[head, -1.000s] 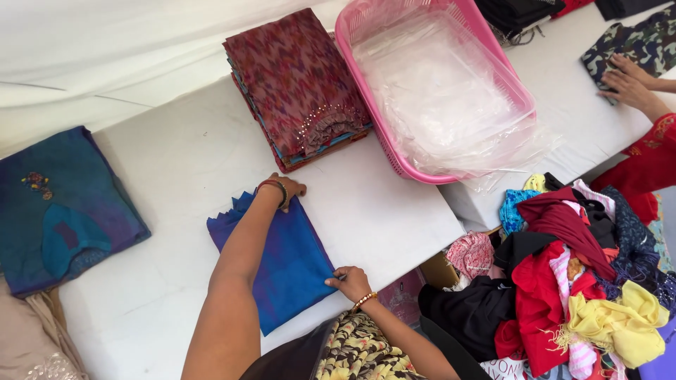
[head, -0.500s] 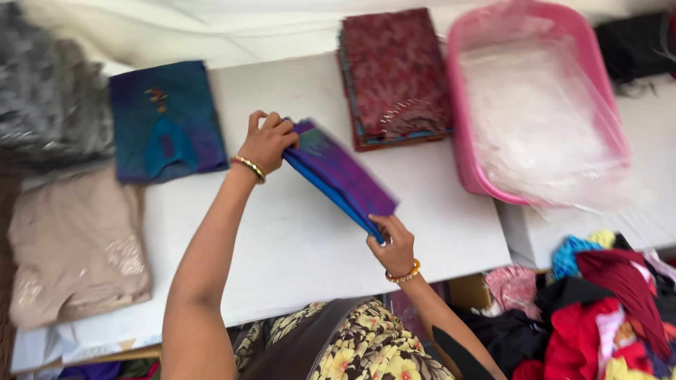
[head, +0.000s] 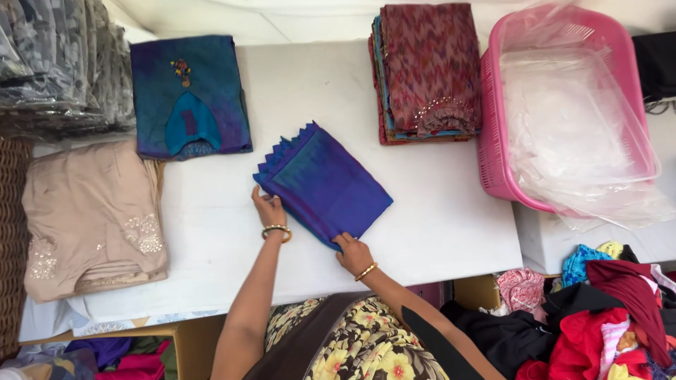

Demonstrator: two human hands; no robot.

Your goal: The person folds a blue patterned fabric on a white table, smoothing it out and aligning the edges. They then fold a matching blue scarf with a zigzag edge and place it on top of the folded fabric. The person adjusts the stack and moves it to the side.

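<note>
Hands are pinning a folded blue-purple cloth [head: 324, 184] flat on the white table [head: 436, 218]: the left hand [head: 269, 210] is pressing its near-left edge with fingers closed together, the right hand [head: 354, 253] is gripping the near corner (probably keeping the folds aligned). Half a second ago the cloth was hanging lifted between both hands; now it is lying between the teal garment [head: 189, 95] and the maroon stack [head: 426, 70].

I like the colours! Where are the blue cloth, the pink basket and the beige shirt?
blue cloth [head: 324, 184], head view, middle of the fold
pink basket [head: 493, 151], head view, left wall
beige shirt [head: 88, 214], head view, middle
</note>
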